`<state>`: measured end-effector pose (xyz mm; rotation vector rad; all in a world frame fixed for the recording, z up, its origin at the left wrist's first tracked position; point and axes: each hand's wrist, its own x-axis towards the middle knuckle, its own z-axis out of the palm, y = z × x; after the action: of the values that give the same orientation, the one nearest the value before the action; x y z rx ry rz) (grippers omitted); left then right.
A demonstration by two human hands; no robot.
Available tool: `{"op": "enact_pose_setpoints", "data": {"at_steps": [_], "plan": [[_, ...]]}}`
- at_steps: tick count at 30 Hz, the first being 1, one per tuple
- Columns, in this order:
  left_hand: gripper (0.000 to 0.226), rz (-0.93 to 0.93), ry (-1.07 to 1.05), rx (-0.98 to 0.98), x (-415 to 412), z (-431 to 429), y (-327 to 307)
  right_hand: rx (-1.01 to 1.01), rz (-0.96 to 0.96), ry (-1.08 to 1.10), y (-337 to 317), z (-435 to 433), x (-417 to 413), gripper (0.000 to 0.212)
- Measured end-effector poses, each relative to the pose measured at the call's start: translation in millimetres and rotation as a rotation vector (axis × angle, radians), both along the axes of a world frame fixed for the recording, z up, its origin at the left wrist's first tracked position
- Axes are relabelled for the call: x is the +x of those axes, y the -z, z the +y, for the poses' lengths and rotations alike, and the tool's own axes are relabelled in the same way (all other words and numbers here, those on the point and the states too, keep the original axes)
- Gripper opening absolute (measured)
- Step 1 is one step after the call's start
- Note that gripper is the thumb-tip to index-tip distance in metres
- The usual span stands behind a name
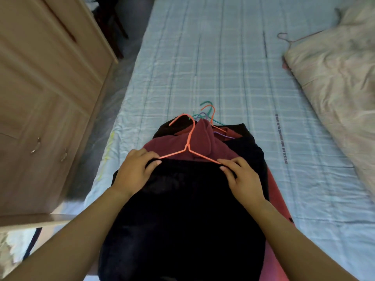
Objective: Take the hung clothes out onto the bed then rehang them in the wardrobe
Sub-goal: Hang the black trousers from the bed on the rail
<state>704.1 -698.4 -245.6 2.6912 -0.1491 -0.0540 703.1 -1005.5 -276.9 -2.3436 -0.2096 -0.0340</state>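
Observation:
A black garment (pixel 182 209) lies on top of a pile of clothes on the bed (pixel 203 67), on an orange hanger (pixel 189 138). Under it lies a maroon hooded top (pixel 174 144) and more dark clothing. My left hand (pixel 135 171) pinches the black garment at the hanger's left shoulder. My right hand (pixel 240 175) pinches it at the hanger's right shoulder. Several more hanger hooks, green, orange and purple (pixel 207 112), stick out beyond the pile.
The wooden wardrobe (pixel 46 94) stands to the left with its doors shut. A pale quilt (pixel 341 82) lies on the bed's right side, with a pink hanger (pixel 288 38) at its far end. Bare checked sheet stretches beyond the pile.

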Motion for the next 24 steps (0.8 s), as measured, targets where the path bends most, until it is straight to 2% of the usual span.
{"op": "enact_pose_setpoints", "data": {"at_steps": [6, 12, 21, 24], "plan": [[0.034, -0.148, -0.155, 0.038, -90.2, 11.7, -50.7, 0.061, -0.126, -0.077, -42.2, 20.5, -56.6, 0.028], [0.046, -0.126, -0.328, -0.006, -200.9, 66.2, -80.7, 0.012, -0.218, -0.282, -84.8, 82.7, -98.8, 0.025], [0.044, -0.243, -0.666, -0.055, -409.5, 187.5, -101.5, 0.055, -0.372, -0.712, -129.9, 247.3, -223.9, 0.026], [0.045, -0.282, -0.771, -0.063, -474.4, 229.8, -116.2, 0.099, -0.394, -0.783, -139.8, 306.2, -272.4, 0.024]]}}
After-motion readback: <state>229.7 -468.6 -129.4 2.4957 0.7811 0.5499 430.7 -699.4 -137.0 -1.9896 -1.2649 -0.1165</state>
